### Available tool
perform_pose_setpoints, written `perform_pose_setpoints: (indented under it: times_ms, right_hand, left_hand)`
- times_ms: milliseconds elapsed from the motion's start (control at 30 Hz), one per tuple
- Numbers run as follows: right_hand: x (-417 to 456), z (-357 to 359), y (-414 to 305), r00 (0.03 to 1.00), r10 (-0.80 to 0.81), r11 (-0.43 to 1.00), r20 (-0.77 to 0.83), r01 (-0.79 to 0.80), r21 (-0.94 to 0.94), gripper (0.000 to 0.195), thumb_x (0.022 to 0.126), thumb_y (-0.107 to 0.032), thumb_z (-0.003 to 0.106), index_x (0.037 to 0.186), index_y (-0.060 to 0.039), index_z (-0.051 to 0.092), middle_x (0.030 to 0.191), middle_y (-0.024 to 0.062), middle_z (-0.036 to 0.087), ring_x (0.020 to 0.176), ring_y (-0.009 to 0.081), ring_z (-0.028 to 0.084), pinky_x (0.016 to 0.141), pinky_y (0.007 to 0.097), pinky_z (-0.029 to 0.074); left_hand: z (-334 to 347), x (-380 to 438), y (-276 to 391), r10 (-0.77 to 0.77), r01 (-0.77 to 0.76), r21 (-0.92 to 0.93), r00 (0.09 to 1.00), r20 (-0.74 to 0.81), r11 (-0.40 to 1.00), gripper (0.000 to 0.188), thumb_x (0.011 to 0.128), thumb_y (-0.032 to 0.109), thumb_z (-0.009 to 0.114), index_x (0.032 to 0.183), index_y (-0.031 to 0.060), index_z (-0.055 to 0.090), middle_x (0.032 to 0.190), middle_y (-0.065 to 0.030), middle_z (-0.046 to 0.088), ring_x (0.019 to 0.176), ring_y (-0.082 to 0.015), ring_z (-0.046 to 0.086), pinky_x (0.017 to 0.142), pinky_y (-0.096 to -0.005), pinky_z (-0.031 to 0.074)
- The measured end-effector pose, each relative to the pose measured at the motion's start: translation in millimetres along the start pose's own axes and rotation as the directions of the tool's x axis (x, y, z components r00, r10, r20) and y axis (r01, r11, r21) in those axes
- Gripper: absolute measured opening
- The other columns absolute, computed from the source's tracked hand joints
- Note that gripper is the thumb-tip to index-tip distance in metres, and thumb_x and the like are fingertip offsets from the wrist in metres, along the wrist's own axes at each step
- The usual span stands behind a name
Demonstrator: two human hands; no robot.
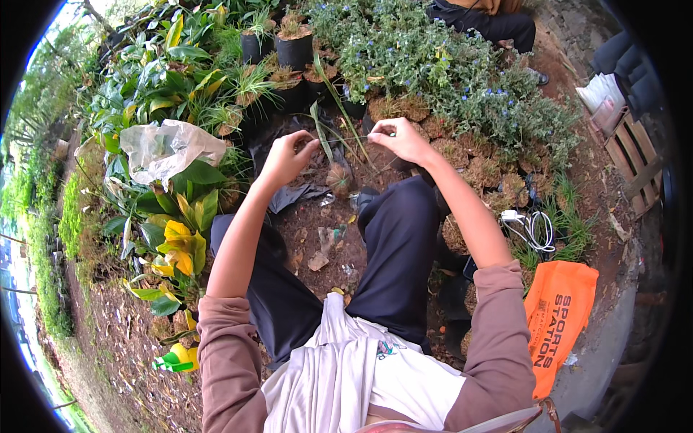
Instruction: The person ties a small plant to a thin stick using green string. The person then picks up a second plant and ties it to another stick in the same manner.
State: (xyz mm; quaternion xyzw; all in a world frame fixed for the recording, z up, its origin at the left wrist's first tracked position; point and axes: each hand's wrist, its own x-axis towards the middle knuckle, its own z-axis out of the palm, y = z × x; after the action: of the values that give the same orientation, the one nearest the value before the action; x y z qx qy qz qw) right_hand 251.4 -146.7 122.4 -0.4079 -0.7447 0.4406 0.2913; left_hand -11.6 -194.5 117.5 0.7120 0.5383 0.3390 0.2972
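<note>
A thin strand, like a thread or string [344, 139], runs nearly level between my two hands. My left hand [289, 153] pinches one end between thumb and fingers. The other end is pinched in my right hand [397, 139]. Just below the strand, a round fibrous root ball [339, 179] wrapped in cord rests on the soil, with a long leaf [323, 131] rising from it. Another long green stalk slants behind the strand. Black plastic sheeting [298, 196] lies on the ground below my left hand.
Leafy plants and a clear plastic bag [172, 149] are at the left, near a yellow-green spray bottle [177, 359]. Black pots [294, 51] stand ahead. Blue-flowered plants [427, 59], a coiled white cable [536, 230] and an orange bag [560, 319] are at the right. Another person [498, 27] sits beyond.
</note>
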Motion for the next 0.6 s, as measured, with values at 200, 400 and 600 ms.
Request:
perform_pose_setpoints:
  times_ms: [200, 400, 600]
  right_hand:
    - [-4.3, 1.1, -2.5, 0.983, 0.042, 0.720, -0.178, -0.153, -0.677, 0.037, 0.086, -0.036, 0.054, 0.113, -0.0114, 0.056, 0.136, 0.0094, 0.038, 0.123, 0.0289, 0.037, 0.099, 0.0477, 0.028]
    - [20.3, 53.1, -14.2, 0.999, -0.011, 0.999, 0.043, 0.009, 0.031, 0.026, 0.089, -0.025, 0.052, 0.092, -0.0006, 0.061, 0.065, 0.0066, 0.062, 0.059, 0.0136, 0.056, 0.056, 0.0274, 0.043]
    - [28.3, 54.6, 24.9, 0.991, 0.055, 0.998, -0.125, -0.051, 0.035, 0.019, 0.084, -0.016, 0.059, 0.083, 0.0024, 0.061, 0.065, 0.0081, 0.060, 0.057, 0.0100, 0.050, 0.056, 0.0278, 0.041]
  left_hand:
    - [4.6, -0.7, -2.3, -0.025, 0.024, 0.020, 0.997, 0.067, 1.000, 0.024, 0.085, 0.021, 0.060, 0.091, -0.0030, 0.059, 0.070, -0.0095, 0.060, 0.064, -0.0083, 0.050, 0.061, -0.0259, 0.044]
    - [23.1, 12.3, 22.4, 0.098, -0.099, 0.080, 0.995, 0.014, 0.992, 0.022, 0.082, 0.019, 0.061, 0.091, -0.0014, 0.059, 0.068, -0.0149, 0.060, 0.056, -0.0172, 0.053, 0.057, -0.0319, 0.043]
    - [29.8, 39.1, -15.6, -0.058, 0.058, 0.005, 0.991, 0.123, 0.998, 0.024, 0.085, 0.022, 0.060, 0.090, -0.0023, 0.059, 0.066, -0.0081, 0.057, 0.063, -0.0078, 0.049, 0.060, -0.0277, 0.043]
